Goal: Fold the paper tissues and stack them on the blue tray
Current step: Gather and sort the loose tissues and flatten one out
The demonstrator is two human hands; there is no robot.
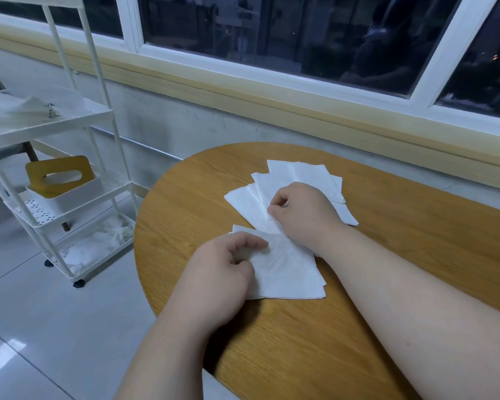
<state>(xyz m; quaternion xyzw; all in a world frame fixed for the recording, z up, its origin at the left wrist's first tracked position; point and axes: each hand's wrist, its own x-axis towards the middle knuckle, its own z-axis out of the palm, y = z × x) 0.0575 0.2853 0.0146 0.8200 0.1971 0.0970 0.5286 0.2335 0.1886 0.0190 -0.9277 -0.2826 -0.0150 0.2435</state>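
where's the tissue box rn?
Head view, left side: the tissue box sits on the middle shelf of the white cart, which stands on the floor left of the round table.

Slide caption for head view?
Left hand and right hand pinch white paper tissues on a round wooden table.

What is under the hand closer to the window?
White tissues, fanned out on the wooden table, lie under the right hand, whose fingertips pinch one. The palm hides how many overlap there.
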